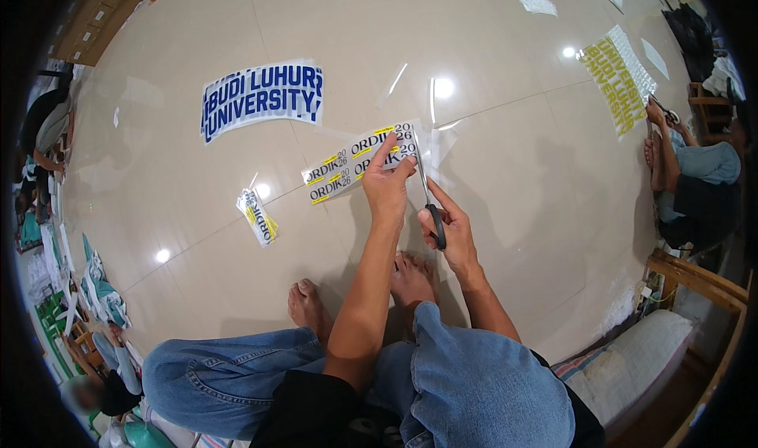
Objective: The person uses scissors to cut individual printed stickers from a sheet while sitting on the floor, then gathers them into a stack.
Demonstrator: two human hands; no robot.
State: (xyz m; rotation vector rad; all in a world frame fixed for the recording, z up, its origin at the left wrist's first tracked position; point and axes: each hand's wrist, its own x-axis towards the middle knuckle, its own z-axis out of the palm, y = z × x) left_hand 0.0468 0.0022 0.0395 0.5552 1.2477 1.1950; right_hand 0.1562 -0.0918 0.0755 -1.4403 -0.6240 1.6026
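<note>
My left hand (pixel 388 181) grips a clear printed film sheet (pixel 329 183) near its right end, index finger on top and thumb by the lower corner. Black lettering with yellow strips repeats across the sheet. In my right hand (pixel 453 229) is a pair of scissors (pixel 436 218) with black handles. Its blades point away from me along the sheet's right edge, close to my left thumb. Whether the blades are apart is hard to see. To the left, a small stack of cut film pieces (pixel 258 217) with similar print lies on the tiled floor (pixel 509 282).
Blue-lettered film sheets (pixel 263 98) lie farther off to the left. Thin film offcuts (pixel 394 84) are scattered beyond my hands. At right, another person's hands (pixel 656 113) hold scissors by a yellow-lettered sheet (pixel 616 81). Cardboard boxes (pixel 100 19) stand far left; a woven sack (pixel 628 353) lies near right.
</note>
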